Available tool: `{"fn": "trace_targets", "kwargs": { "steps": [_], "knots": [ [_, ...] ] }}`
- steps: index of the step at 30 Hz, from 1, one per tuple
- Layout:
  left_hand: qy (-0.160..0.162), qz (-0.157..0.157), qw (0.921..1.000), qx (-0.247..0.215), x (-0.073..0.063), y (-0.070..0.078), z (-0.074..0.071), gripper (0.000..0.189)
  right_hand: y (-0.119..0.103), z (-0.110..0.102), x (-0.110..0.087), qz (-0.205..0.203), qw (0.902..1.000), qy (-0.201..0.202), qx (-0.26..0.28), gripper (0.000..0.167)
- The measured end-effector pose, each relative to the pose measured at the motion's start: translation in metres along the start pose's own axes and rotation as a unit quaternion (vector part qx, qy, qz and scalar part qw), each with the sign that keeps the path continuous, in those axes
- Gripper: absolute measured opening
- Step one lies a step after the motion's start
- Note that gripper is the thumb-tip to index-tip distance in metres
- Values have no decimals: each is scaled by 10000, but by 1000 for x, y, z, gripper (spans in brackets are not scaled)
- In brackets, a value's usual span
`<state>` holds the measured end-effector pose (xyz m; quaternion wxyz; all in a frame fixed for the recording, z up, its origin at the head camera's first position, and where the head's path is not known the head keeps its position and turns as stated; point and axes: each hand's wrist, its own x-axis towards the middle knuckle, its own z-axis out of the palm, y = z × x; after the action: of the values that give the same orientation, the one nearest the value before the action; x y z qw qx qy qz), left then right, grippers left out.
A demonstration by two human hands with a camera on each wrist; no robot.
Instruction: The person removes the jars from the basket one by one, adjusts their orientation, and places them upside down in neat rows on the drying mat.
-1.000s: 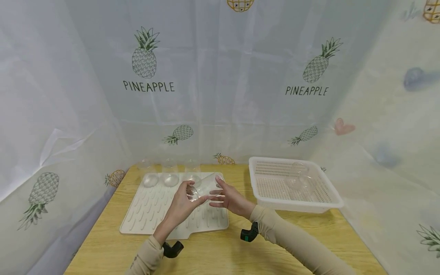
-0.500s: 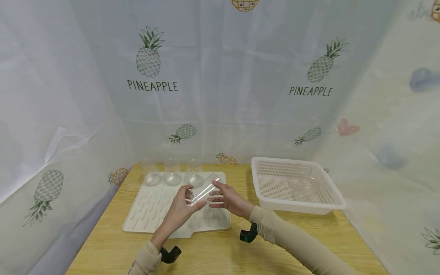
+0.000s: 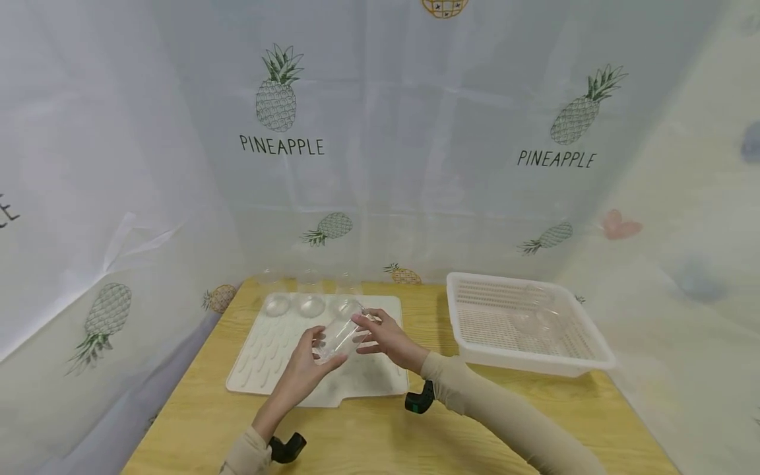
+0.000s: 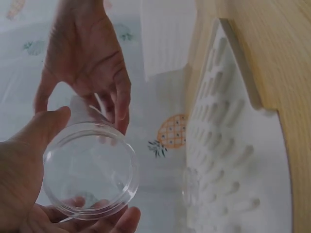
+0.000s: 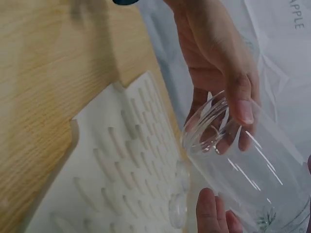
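Both hands hold one clear cup tilted above a white ridged drying mat. My left hand grips its lower left end, thumb and fingers curved round the ringed edge seen in the left wrist view. My right hand holds the upper right end between thumb and fingers. In the right wrist view the cup's transparent wall catches bright streaks of light. Along the mat's back edge stand three more clear cups, the left one, the middle one and the right one.
A white perforated plastic basket sits at the right of the wooden table, with clear cups inside. Pineapple-print curtains enclose the table at the back and sides.
The head view has swung a little left, so the mat and basket appear further right. The hands have shifted slightly left over the mat with the cup, which stays tilted between them.
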<state>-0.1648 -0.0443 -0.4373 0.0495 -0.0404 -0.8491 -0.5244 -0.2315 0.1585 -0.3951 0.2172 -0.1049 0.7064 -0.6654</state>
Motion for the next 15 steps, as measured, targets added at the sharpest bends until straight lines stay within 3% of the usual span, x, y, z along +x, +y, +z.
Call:
{"fn": "trace_targets", "kwargs": {
  "steps": [4,9,15],
  "knots": [
    [57,-245,9996,160,-6,-17,-13,98,-4,16,15,-267,9982,179,-503,89],
    [86,-670,9952,712,-21,-36,-36,109,-12,29,38,-855,9874,424,-1262,82],
    [432,-770,9782,1877,-42,-62,-48,83,-11,51,72,-1276,9659,752,-2125,86]
  ]
}}
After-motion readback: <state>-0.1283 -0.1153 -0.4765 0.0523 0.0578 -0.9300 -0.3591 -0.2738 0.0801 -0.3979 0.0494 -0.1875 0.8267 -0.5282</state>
